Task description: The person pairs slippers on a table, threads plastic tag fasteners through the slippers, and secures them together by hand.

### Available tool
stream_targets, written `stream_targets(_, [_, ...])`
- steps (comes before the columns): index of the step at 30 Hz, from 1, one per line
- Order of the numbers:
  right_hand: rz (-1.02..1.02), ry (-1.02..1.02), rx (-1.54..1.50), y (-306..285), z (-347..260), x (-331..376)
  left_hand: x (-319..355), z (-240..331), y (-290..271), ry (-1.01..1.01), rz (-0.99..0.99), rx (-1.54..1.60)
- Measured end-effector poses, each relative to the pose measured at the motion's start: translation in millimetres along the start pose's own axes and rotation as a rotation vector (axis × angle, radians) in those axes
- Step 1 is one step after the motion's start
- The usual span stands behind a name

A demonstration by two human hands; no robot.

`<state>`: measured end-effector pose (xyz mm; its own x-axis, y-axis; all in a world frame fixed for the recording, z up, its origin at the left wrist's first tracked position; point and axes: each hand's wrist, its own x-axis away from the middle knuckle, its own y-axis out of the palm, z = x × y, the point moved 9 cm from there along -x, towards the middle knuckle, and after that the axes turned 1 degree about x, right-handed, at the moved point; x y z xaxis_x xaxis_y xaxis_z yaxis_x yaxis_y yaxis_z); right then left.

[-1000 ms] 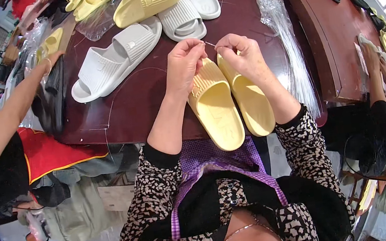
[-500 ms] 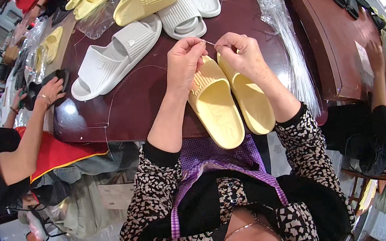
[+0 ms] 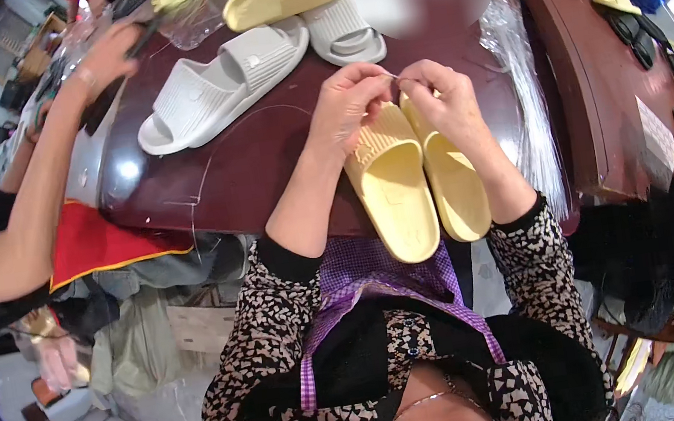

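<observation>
My left hand (image 3: 350, 103): closed in a pinch, thumb and forefinger nipping one end of a thin clear thread (image 3: 390, 75) just above the strap of the left yellow slipper (image 3: 392, 190); it sits where it sat a second ago.
My right hand (image 3: 440, 97): also pinched shut, on the other end of the same thread, fingertips almost touching those of my left hand; no shift that I can see.
Yellow slippers: the pair lies side by side, soles down, toes toward me and overhanging the near edge of the dark red table (image 3: 260, 157), the right yellow slipper (image 3: 450, 186) touching its mate; unmoved.
What changed: only the neighbour on my left, whose arm (image 3: 48, 178) now stretches far up the table, that hand (image 3: 109, 57) by the clear bags, where half a second ago it was lower, near the table edge.
What that means: I judge my fiddly thread work at the straps is held steady, neither further on nor undone.
White slippers (image 3: 221, 93): beyond my hands, as before.
</observation>
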<state>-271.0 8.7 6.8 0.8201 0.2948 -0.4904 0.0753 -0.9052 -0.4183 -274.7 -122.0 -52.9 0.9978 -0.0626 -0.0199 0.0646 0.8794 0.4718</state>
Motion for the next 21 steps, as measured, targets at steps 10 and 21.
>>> stream_targets(10, [0.022, -0.107, 0.124, -2, -3, 4, -1, -5, 6, -0.041, -0.112, 0.02])
stream_targets(21, [0.107, -0.28, 0.421, -18, -23, 0, -7, -9, 3, -0.015, -0.101, -0.045])
